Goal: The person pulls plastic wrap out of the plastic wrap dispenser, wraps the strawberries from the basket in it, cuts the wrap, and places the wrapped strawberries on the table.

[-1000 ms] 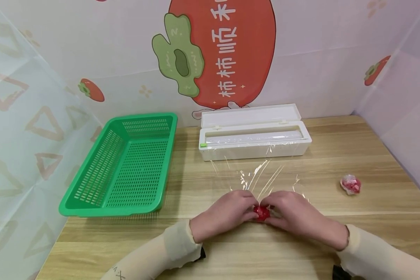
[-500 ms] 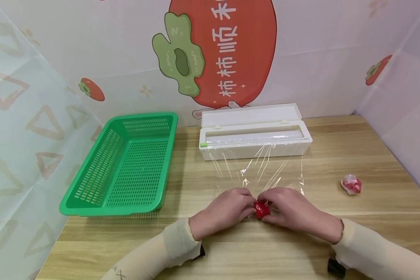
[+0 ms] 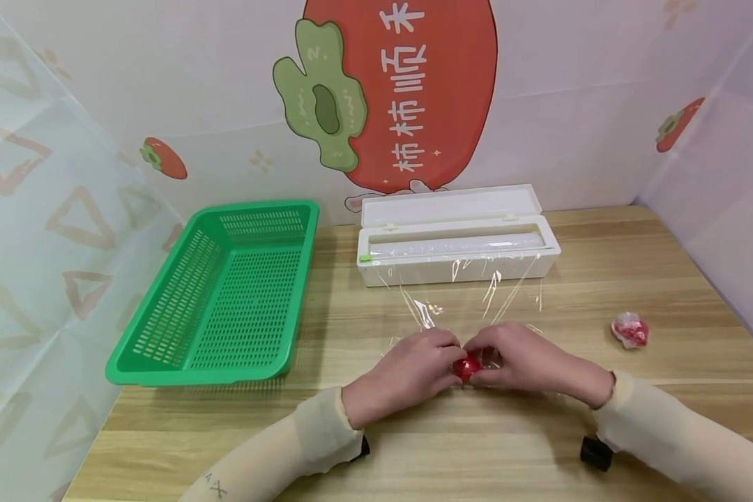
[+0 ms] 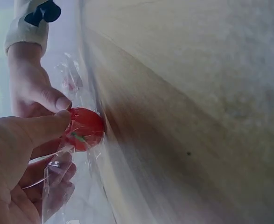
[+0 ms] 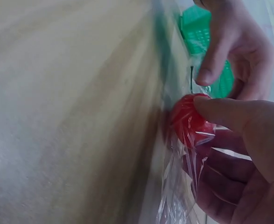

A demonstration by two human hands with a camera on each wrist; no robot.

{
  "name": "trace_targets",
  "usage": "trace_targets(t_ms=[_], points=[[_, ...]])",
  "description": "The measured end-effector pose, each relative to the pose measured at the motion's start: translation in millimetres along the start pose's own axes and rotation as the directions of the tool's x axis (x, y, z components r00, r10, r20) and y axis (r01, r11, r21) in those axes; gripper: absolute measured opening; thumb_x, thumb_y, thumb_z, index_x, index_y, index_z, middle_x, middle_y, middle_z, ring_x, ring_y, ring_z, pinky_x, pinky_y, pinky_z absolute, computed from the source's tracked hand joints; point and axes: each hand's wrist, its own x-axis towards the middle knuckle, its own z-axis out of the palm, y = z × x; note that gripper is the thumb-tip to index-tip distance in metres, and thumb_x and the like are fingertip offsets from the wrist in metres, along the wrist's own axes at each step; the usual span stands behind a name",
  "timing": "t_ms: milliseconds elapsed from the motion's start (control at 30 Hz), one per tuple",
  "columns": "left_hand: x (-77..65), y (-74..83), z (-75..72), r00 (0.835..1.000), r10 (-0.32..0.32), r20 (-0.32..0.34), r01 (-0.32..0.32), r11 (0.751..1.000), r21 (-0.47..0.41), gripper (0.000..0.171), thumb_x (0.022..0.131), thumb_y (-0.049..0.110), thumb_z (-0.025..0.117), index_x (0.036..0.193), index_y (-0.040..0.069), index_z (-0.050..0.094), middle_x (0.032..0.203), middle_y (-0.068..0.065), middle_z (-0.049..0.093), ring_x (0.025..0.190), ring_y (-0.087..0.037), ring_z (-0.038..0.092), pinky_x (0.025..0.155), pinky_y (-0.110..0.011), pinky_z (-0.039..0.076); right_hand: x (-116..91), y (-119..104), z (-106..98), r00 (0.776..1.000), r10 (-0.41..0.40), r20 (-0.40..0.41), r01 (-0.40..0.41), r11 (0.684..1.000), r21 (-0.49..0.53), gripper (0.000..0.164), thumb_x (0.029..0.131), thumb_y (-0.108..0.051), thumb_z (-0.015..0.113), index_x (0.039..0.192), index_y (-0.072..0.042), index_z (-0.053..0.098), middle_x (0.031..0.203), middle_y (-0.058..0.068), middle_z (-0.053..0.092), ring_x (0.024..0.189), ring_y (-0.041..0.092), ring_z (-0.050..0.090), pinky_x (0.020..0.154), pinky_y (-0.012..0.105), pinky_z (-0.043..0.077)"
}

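A small red tomato [image 3: 467,367] with a bit of green stem [image 4: 78,136] lies low over the table, with clear cling film [image 5: 176,205] drawn around it. My left hand [image 3: 412,368] pinches it from the left, thumb on its skin through the film. From the other side my right hand [image 3: 530,359] grips it, the thumb [image 5: 216,108] on its near face and the other fingers curled behind. The film runs from the hands back to a roll [image 3: 454,246] in a white dispenser box [image 3: 458,272] whose lid is up.
A green plastic basket [image 3: 208,377] stands at the left of the wooden table [image 3: 477,446]. Off to the right lies a film-wrapped red item [image 3: 630,330]. Printed cloth walls [image 3: 571,125] close in the back and sides.
Both hands have shifted slightly forward, toward the dispenser box, carrying the tomato with them. The creases in the stretched film have changed. The basket and box stay put.
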Motion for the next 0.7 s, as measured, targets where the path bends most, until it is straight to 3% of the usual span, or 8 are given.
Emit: trace_targets(t_ms=[200,400,533,700], points=[[3.6,0.3,1.1,0.999,-0.024,0.035,0.025,0.999,-0.024,0.024,0.083,0.041,0.078,0.093,0.020,0.071,0.088,0.009,0.064,0.079,-0.003,0.057,0.072,-0.014,0.050,4,6,-3,0.997,0.018,0.070,-0.023,0.997,0.072,0.024,0.081,-0.027,0.081,0.103,-0.022,0.074,0.087,-0.016,0.070,0.073,-0.001,0.060,0.067,0.020,0.052],[8.0,-1.0,2.9,0.994,-0.061,0.089,0.063,0.998,-0.014,0.021,0.084,0.037,0.078,0.094,0.020,0.070,0.087,0.009,0.065,0.078,-0.004,0.057,0.071,-0.015,0.050,5,14,-3,0.997,0.014,0.073,-0.023,0.993,0.115,0.022,0.083,-0.028,0.079,0.103,-0.023,0.072,0.087,-0.016,0.069,0.072,-0.002,0.058,0.065,0.021,0.052],[11.4,-2.5,4.2,0.988,-0.098,0.116,0.102,0.994,-0.034,0.014,0.088,0.033,0.075,0.092,0.020,0.071,0.085,0.009,0.064,0.075,-0.003,0.056,0.069,-0.014,0.049,6,15,-5,0.999,0.004,0.042,-0.008,0.996,0.088,0.019,0.084,-0.031,0.078,0.101,-0.022,0.073,0.086,-0.015,0.070,0.073,-0.002,0.059,0.065,0.023,0.053],[14.8,-4.3,2.1,0.980,-0.130,0.153,0.141,0.988,-0.061,0.015,0.090,0.035,0.072,0.092,0.019,0.072,0.080,0.009,0.061,0.070,-0.002,0.052,0.066,-0.012,0.046,4,11,-9,0.998,0.001,-0.057,-0.002,1.000,-0.026,0.022,0.082,-0.030,0.080,0.100,-0.021,0.074,0.091,-0.012,0.072,0.080,0.001,0.065,0.072,0.026,0.056]])
